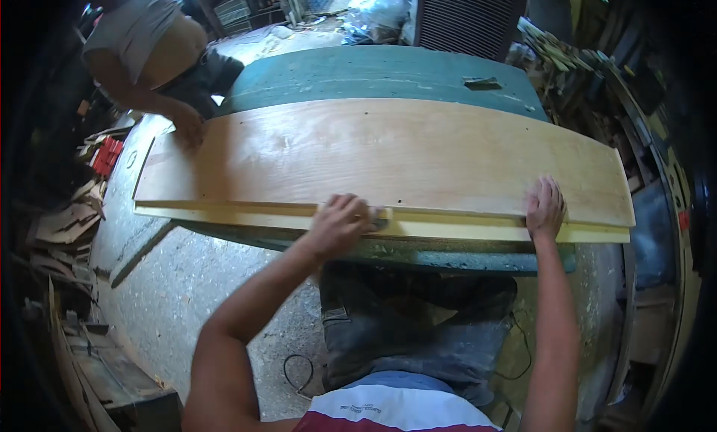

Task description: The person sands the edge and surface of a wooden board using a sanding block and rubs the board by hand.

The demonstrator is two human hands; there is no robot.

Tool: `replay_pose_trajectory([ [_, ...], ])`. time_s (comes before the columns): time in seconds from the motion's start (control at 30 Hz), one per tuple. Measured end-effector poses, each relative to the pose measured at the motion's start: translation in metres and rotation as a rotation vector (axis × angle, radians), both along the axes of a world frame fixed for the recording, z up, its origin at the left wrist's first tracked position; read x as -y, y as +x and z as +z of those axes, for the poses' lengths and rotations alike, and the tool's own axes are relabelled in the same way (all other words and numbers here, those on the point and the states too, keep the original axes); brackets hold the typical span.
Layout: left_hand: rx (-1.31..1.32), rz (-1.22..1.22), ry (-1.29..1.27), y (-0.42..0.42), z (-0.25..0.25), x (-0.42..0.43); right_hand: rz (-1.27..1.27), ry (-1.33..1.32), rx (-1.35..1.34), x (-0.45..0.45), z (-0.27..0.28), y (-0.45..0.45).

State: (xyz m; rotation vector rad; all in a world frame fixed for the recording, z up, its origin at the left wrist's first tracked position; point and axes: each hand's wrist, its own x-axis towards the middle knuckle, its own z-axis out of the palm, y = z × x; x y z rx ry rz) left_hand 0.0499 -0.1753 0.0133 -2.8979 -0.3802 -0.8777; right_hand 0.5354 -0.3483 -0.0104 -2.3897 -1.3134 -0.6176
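A long light wooden panel (441, 156) lies across a green table (321, 77), with a pale yellow strip (463, 229) running along its near edge. My left hand (342, 223) is closed at that near edge, around a small object whose shape is mostly hidden; a greyish piece (382, 219) of it shows just right of the fingers. My right hand (546, 206) rests on the panel near its right end, fingers stretched forward over the edge.
At the upper left a co-worker (142, 51) has a hand on the panel's left end. A small dark piece (482, 83) lies on the far part of the table. Wood scraps (556, 47) are piled at the right; a red object (107, 156) stands at the left.
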Motion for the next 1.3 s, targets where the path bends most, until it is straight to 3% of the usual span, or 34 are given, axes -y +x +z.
replay_pose_trajectory([
  [0.1,0.023,-0.072,-0.012,0.024,0.005,0.010,0.035,0.010,0.005,0.004,-0.001,0.002],
  [0.27,0.020,0.106,-0.040,-0.077,0.003,-0.031,0.026,0.033,0.042,0.001,0.004,-0.008],
  [0.37,0.013,0.125,0.003,-0.071,0.010,-0.028,0.016,0.029,0.035,0.000,0.011,-0.015],
  [0.57,0.076,-0.098,-0.157,0.099,-0.014,0.041,0.001,-0.004,0.000,-0.001,0.006,-0.007],
  [0.67,-0.015,0.077,-0.044,0.166,0.000,0.079,0.026,-0.003,-0.033,0.000,0.004,0.001],
  [0.8,0.078,0.067,-0.020,0.108,-0.007,0.048,0.064,0.000,-0.023,0.005,-0.008,0.016],
  [0.93,0.040,0.125,-0.020,-0.068,-0.010,-0.034,0.064,0.015,-0.007,0.003,-0.007,0.014],
  [1.0,-0.001,0.289,-0.010,-0.162,-0.007,-0.063,0.064,0.022,0.003,0.004,-0.008,0.010],
  [1.07,-0.043,0.353,0.085,-0.208,0.010,-0.071,0.013,-0.014,0.024,0.002,-0.003,0.003],
  [1.17,-0.004,0.297,0.025,-0.197,0.002,-0.061,0.014,-0.011,0.023,0.000,-0.002,0.003],
  [1.3,0.083,0.054,-0.191,-0.063,0.017,0.007,0.021,-0.021,0.014,0.000,-0.005,0.010],
])
